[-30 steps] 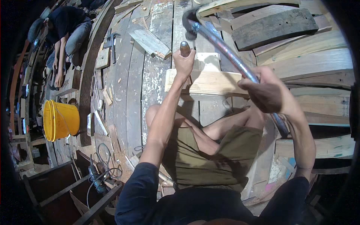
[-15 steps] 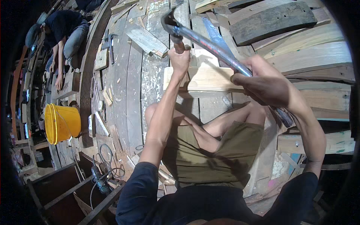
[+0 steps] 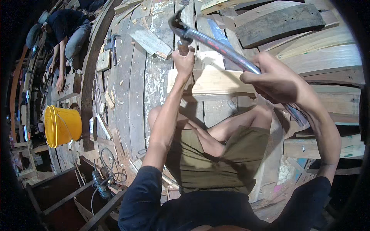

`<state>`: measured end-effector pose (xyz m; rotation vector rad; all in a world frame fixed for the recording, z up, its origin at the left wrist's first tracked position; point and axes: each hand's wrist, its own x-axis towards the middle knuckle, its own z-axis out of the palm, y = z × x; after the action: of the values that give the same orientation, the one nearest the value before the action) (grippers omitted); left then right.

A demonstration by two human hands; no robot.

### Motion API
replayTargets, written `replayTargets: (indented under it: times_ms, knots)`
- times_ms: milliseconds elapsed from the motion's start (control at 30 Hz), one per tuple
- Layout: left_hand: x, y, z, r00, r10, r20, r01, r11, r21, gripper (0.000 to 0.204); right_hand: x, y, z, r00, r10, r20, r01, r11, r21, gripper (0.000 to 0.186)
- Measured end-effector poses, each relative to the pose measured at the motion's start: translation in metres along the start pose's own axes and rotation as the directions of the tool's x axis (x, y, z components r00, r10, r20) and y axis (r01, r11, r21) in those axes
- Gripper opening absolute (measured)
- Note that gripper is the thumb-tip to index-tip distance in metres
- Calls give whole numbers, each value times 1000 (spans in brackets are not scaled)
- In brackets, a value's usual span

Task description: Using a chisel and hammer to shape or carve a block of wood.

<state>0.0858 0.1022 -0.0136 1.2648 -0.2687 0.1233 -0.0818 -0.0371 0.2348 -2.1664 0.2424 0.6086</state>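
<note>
My left hand (image 3: 184, 61) is closed around an upright tool with a rounded handle (image 3: 182, 47), likely a chisel, over a pale board (image 3: 221, 82). My right hand (image 3: 271, 79) grips a hammer (image 3: 219, 48) by its long metal shaft. The hammer's dark head (image 3: 180, 25) is at the top of the tool in my left hand, apparently touching it. The tool's lower end is hidden behind my left hand and forearm. A small white block (image 3: 212, 59) lies just beyond the board, and my crossed legs are below it.
Curved planks (image 3: 279, 27) are piled at right. Offcuts (image 3: 150, 40) and a second hammer (image 3: 113, 48) lie at left, beside a yellow bucket (image 3: 63, 127). A co-worker (image 3: 65, 27) crouches at upper left. A corded power tool (image 3: 101, 183) rests by a frame at lower left.
The hammer head has moved left onto the handle in my left hand, covering its top. My right forearm has swung outward to the right. My left hand has shifted slightly left and up.
</note>
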Motion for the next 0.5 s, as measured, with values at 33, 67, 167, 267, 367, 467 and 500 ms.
replayTargets:
  times_ms: [33, 67, 167, 267, 367, 467, 500]
  knots:
    - [-1, -3, 1, 1000, -5, 0, 5, 1000, -2, 30, -4, -2, -2, 1000, 6, 1, -6, 1000, 0, 27]
    - [0, -6, 1, 1000, 18, 4, -18, 999, 49, 30, -8, -4, -3, 998, -44, -37, 45, 998, 38, 25]
    - [2, -9, -1, 998, 53, -19, -50, 991, 122, 29, -14, -11, 2, 961, -171, -216, 187, 981, 53, 23]
    - [3, -5, -3, 1000, 2, -21, -1, 996, 92, 28, -4, -11, -4, 943, -296, -150, 314, 943, 109, 24]
    - [-2, 2, 11, 1000, -1, -30, 3, 997, 73, 27, 8, 16, 8, 882, -358, -306, 321, 932, -167, 28]
    - [7, -12, -2, 983, 183, 1, -179, 959, 218, 27, 7, 5, 1, 979, -162, -121, 140, 976, -169, 28]
    - [7, -15, -3, 983, 186, -6, -180, 960, 215, 27, 1, 0, 1, 999, 16, -29, -19, 991, -134, 27]
